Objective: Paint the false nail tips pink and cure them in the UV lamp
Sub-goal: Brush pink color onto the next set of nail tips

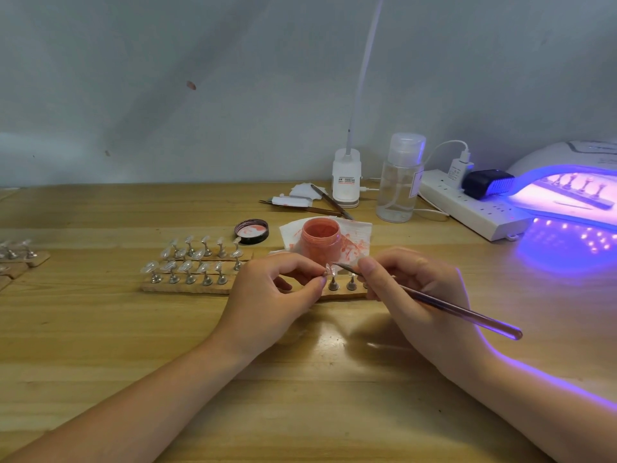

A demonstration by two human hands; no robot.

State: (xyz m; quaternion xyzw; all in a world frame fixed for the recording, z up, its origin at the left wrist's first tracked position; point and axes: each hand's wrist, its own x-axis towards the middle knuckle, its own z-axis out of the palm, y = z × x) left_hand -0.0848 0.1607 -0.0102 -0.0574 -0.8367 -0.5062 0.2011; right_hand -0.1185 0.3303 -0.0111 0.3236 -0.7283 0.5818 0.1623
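body: two bare forearms | left grip (273,289): no glove | right grip (414,295): no glove | sleeves: unseen

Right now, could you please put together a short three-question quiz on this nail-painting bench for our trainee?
1. True or false: the pink polish jar is open.
2. What does the right hand hold? A) brush B) tweezers C) jar lid
3. Which device at the table's right is lit?

Key: 1. True; its lid lies beside it. 2. A; the left hand pinches a clear nail tip. 3. The UV lamp.
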